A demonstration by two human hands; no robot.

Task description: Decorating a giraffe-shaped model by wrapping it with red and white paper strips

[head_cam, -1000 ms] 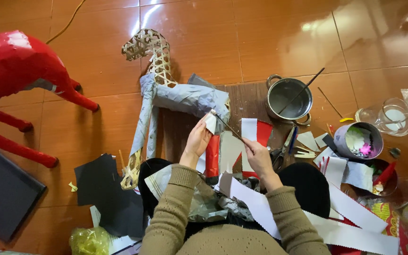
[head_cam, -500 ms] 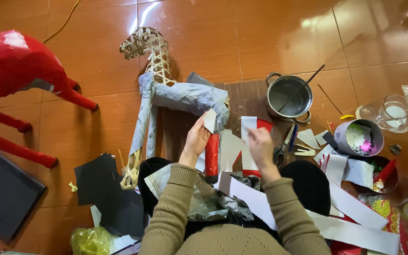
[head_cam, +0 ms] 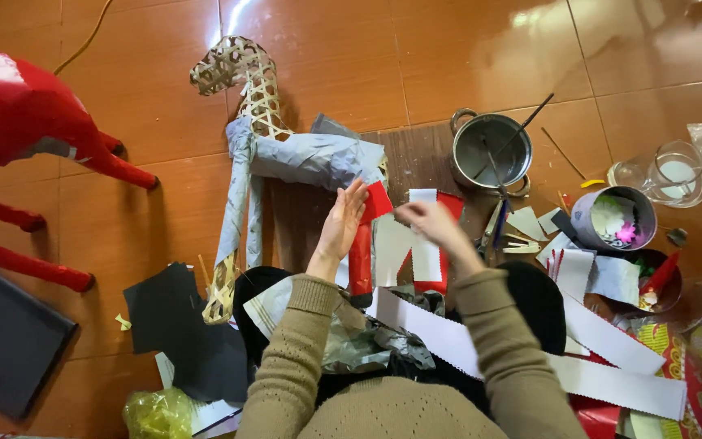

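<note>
**Laying a paper strip on the horse's rear**

I see the left hand [head_cam: 341, 228] pressed flat, fingers spread, against the red patch [head_cam: 377, 199] at the rear of the paper-wrapped bamboo horse [head_cam: 302, 158], which lies on its side on the floor. Its grip is open; it steadies and holds nothing. The right hand [head_cam: 428, 221] pinches the top of a white strip [head_cam: 426, 252], with thumb and fingers closed on it, just beside the red patch.

To do this well, I judge the strip should go down from one end, smoothed outward with the flat left palm so no creases are trapped. The frame should stay braced. The glue pot [head_cam: 493, 150] with its brush stands near, past the right hand, within easy reach.
</note>
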